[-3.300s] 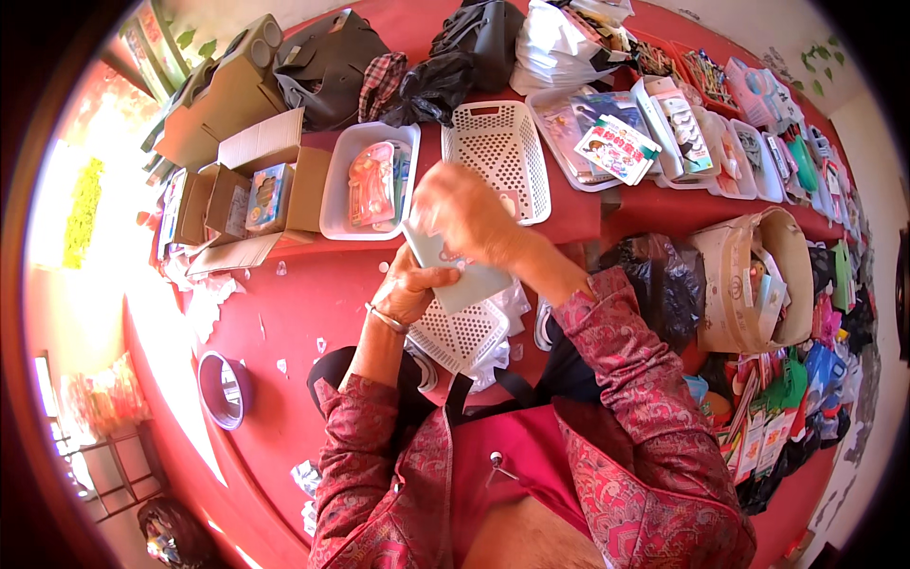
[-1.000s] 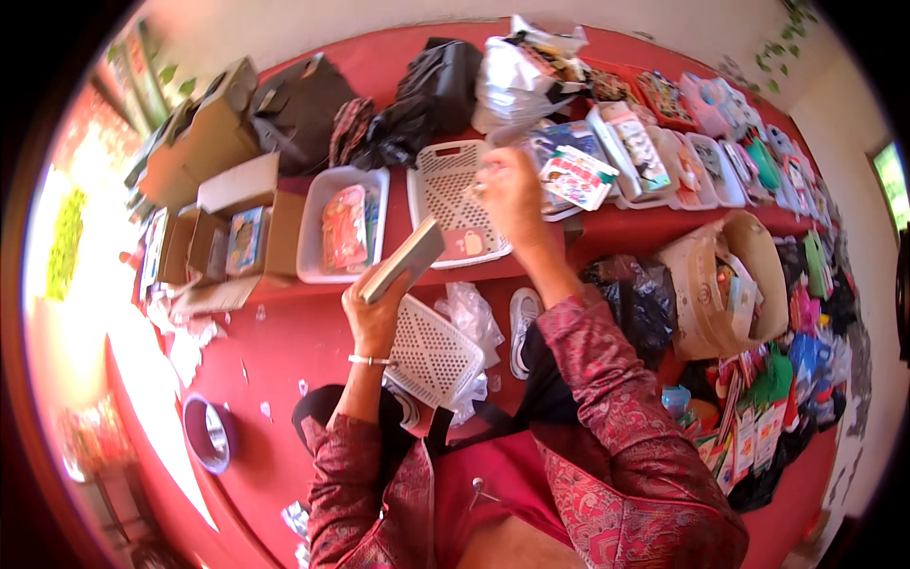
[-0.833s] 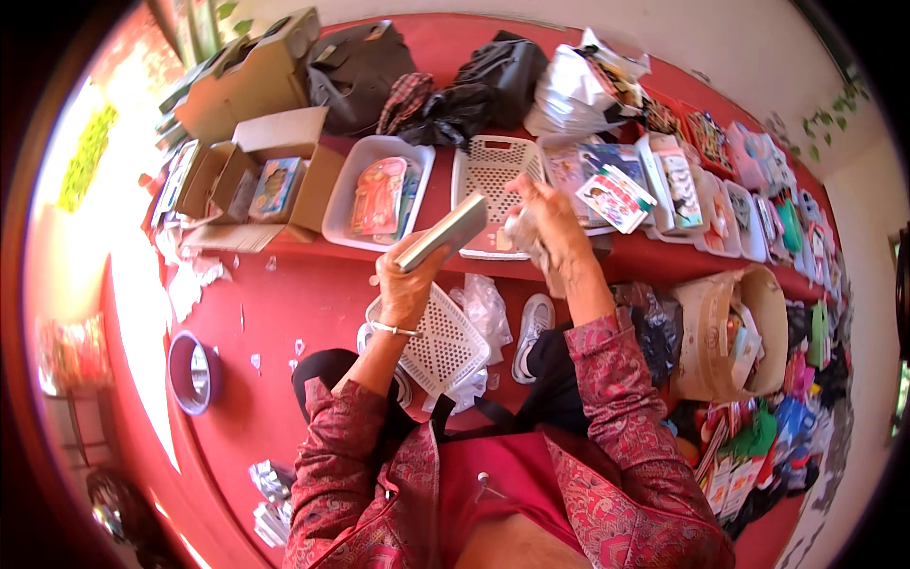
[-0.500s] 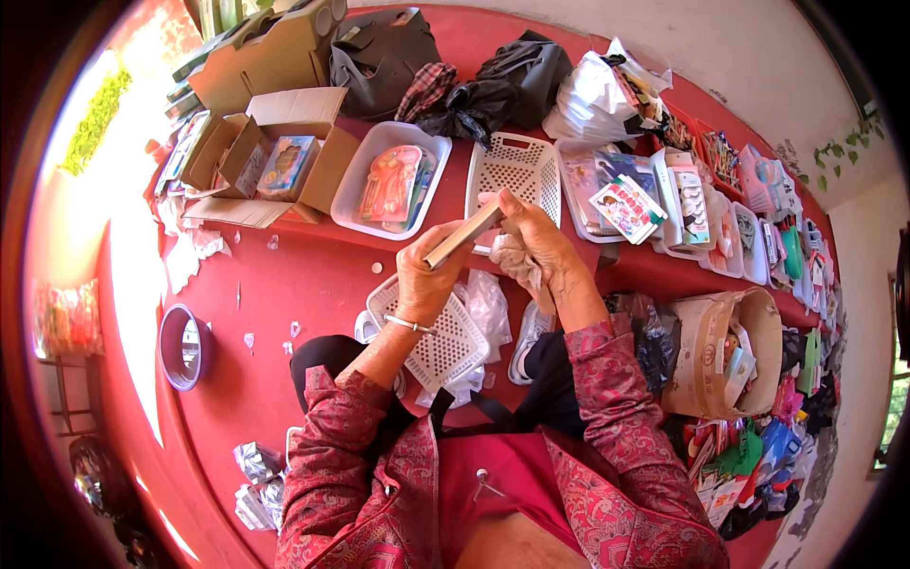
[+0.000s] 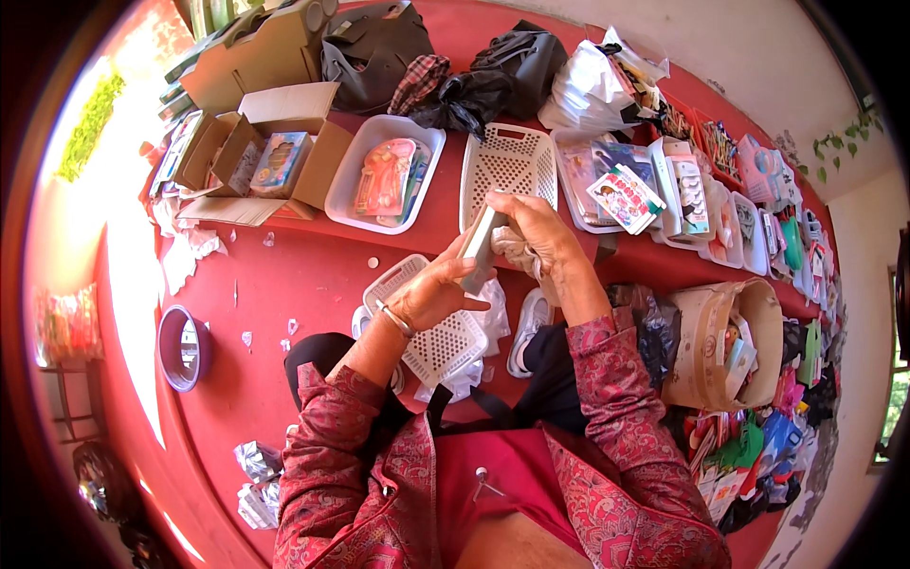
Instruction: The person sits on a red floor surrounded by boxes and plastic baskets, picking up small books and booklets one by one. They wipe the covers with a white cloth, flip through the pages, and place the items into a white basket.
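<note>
— What is held, and where?
— A flat grey packet (image 5: pixel 479 248) is gripped edge-on by the left hand (image 5: pixel 438 296), fingers closed around it, above the red worktop (image 5: pixel 284 284).
— And the right hand (image 5: pixel 536 232)?
— It is curled over the packet's top, just before the white perforated basket (image 5: pixel 509 166).
</note>
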Tool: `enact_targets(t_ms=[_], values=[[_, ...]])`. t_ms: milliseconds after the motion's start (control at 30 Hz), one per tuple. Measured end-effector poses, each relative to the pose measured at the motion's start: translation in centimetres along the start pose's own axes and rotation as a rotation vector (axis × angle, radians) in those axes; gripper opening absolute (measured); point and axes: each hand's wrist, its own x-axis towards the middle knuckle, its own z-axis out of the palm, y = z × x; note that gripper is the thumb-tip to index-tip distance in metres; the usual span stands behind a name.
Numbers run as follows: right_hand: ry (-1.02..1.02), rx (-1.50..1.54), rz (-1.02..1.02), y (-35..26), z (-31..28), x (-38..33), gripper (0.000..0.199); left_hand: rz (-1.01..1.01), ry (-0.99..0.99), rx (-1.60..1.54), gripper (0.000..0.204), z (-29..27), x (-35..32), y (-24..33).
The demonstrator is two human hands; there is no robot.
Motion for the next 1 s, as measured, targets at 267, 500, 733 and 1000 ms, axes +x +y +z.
enact_targets(t_ms=[267,500,733,1000], values=[[-0.038,-0.138,0.029,-0.7,0.2,-1.1,0.032,-0.047,-0.149,-0.041,0.07,-0.3,0.6,-0.4],[-0.065,-0.091,0.033,-0.2,0.2,-0.9,0.033,-0.028,-0.126,0.038,0.077,-0.4,0.6,-0.8],[-0.171,0.014,0.069,-1.2,0.0,-1.8,0.029,-0.028,-0.167,0.001,0.07,0.1,0.3,-0.1],[-0.16,0.058,0.068,-1.0,-0.1,-1.5,0.026,-0.077,-0.121,-0.195,0.07,-0.3,0.4,-0.6]])
